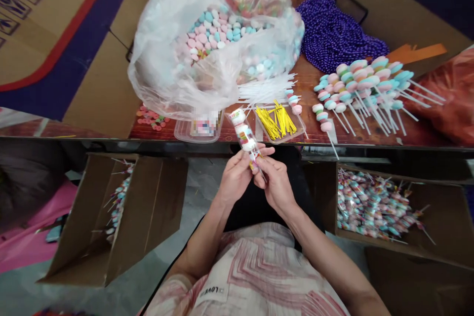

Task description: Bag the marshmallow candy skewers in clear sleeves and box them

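Observation:
A wrapped candy skewer [244,133], pink and white sweets in clear film, stands tilted up in front of me. My left hand [237,175] is closed round its lower part. My right hand [276,182] pinches the film at the stick's base, where a bit of yellow twist tie shows. Both hands hover below the wooden table's [425,133] front edge. A small clear tray of yellow twist ties [277,121] lies on the table just above my hands.
A big plastic bag of pastel sweets [211,39] fills the table's middle. Bare white sticks [266,86], unwrapped skewers [363,89] and purple beads [333,32] lie to the right. A cardboard box of wrapped skewers [374,205] stands at right, another box [118,197] at left.

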`<state>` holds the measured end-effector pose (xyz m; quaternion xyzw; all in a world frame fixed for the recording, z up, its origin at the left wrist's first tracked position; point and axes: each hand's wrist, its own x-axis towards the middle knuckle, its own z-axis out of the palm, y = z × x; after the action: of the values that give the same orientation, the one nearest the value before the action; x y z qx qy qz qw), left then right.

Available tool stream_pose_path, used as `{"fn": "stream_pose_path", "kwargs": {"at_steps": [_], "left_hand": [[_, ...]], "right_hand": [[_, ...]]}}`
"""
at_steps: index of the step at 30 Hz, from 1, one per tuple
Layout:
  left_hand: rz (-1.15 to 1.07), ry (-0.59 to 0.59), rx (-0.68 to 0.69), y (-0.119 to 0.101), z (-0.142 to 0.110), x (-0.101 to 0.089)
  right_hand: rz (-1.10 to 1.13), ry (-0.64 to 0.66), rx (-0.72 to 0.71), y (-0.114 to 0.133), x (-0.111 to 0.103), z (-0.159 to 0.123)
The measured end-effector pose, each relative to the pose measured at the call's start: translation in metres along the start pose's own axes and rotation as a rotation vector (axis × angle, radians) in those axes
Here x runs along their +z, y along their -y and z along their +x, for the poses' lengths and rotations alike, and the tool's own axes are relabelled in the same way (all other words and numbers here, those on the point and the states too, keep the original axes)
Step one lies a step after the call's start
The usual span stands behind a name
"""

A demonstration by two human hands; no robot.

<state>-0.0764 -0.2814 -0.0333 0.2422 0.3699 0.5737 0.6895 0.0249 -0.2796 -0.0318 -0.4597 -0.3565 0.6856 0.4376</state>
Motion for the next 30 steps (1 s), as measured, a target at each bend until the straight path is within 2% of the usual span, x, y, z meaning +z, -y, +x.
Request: {"fn": "stream_pose_path", "kwargs": {"at_steps": [1, 3, 5, 6, 7, 8, 10, 12, 14, 17, 22, 25, 30], "left_hand": [[-0.03, 0.03, -0.01, -0.005, 0.0, -0.002], [-0.073, 0.049, 0.017, -0.013, 0.002, -0.005], [-0.095, 0.0, 0.11, -0.016, 0.006, -0.005], [-0.099, -0.044, 0.172, -0.016, 0.009, -0.005], [-0.099, -0.091, 0.229, -0.015, 0.012, -0.005], [-0.092, -0.133, 0.268, -0.014, 0.015, -0.005], [-0.072, -0.179, 0.277, -0.01, 0.018, -0.005], [-0.055, -0.181, 0.216, -0.006, 0.019, -0.006], [-0.046, -0.179, 0.164, -0.002, 0.018, -0.007], [-0.045, -0.187, 0.116, 0.002, 0.018, -0.006], [-0.1, -0.212, 0.114, 0.003, 0.023, -0.008], [-0.092, -0.229, 0.111, 0.003, 0.026, -0.011], [-0.074, -0.253, 0.12, 0.007, 0.027, -0.012]], "right_hand": [[-0.009, 0.06, 0.038, 0.005, 0.001, 0.001], [-0.168, 0.225, 0.039, 0.017, -0.003, 0.005], [-0.48, 0.371, -0.041, 0.033, -0.01, 0.014], [-0.656, 0.387, -0.108, 0.042, -0.014, 0.021], [-0.83, 0.346, -0.181, 0.05, -0.018, 0.029], [-0.987, 0.248, -0.247, 0.059, -0.021, 0.038], [-1.257, -0.031, -0.308, 0.072, -0.024, 0.06], [-1.484, -0.228, -0.244, 0.078, -0.024, 0.081], [-1.643, -0.27, -0.137, 0.079, -0.022, 0.098], [-1.741, -0.219, -0.066, 0.076, -0.018, 0.113], [-1.754, -0.173, -0.021, 0.074, -0.016, 0.115], [-1.75, -0.172, -0.032, 0.074, -0.019, 0.114], [-1.787, -0.092, -0.121, 0.074, -0.022, 0.113]]}}
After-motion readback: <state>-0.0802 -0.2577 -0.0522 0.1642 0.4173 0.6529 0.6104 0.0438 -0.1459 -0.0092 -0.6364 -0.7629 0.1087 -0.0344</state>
